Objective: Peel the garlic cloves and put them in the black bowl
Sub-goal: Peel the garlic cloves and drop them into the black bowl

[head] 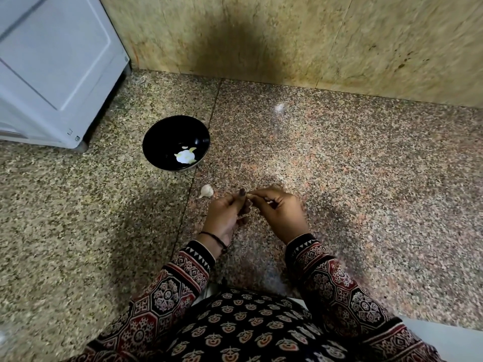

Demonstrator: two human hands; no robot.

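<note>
Both hands together, low over counter (pixel 339 165). L hand (pixel 227 212) fingers curled, gripping small clove (pixel 247 203). R hand (pixel 279 212) pinching its top w/ thumb + forefinger; clove mostly hidden, prob. skin in pinch. Garlic piece (pixel 206 191) on counter just beside L hand. Black bowl (pixel 156 137) back-left, peeled cloves (pixel 185 155) inside.

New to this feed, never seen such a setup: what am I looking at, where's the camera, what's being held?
No machine here: a person's two bare hands, filmed by one head-worn camera looking down. The left hand and right hand meet, pinching a small pale garlic clove, mostly hidden by fingers. On the speckled granite counter lie a loose white garlic clove and a round black bowl holding pale peeled garlic pieces. A white appliance stands far left.
</note>
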